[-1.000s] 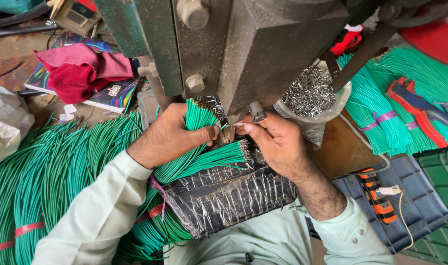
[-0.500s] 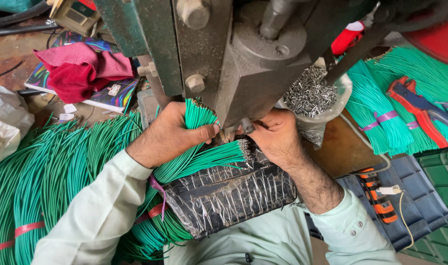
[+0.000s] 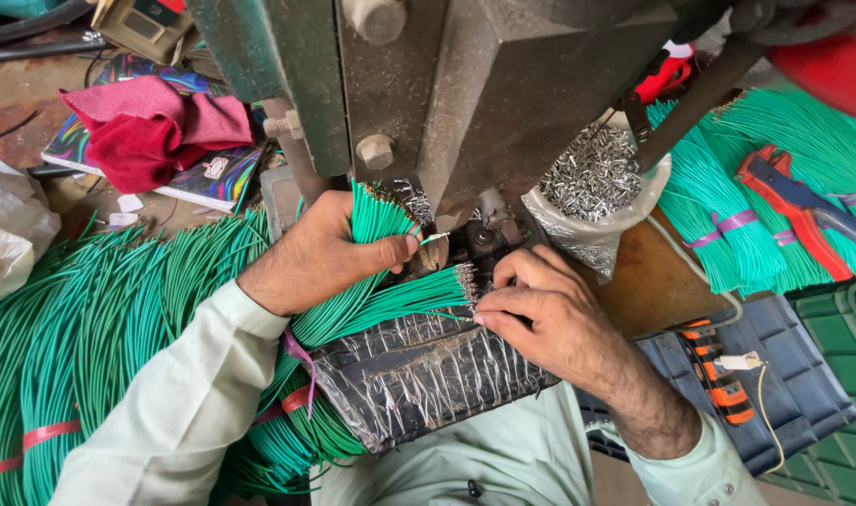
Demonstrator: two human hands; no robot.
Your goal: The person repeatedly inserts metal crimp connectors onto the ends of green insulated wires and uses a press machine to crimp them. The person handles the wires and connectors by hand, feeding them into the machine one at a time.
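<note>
My left hand (image 3: 320,253) grips an upright bundle of green wires (image 3: 376,220) just under the grey-green press machine (image 3: 465,103), with one wire poking from under the thumb. My right hand (image 3: 545,319) rests on a black plastic-wrapped pad (image 3: 418,375), its fingertips pinching at the metal-tipped ends of a second fan of green wires (image 3: 400,305) lying across the pad. Both hands sit close to the press die (image 3: 479,234).
A bag of small metal terminals (image 3: 592,178) sits right of the press. Large bundles of green wire lie at left (image 3: 90,328) and upper right (image 3: 728,215). Red crimping pliers (image 3: 798,206), an orange-black tool (image 3: 714,370), red cloth (image 3: 151,126) on a book.
My right hand has drawn back from the press die onto the wires lying on the pad. The press head has shifted. My left hand still grips its bundle.
</note>
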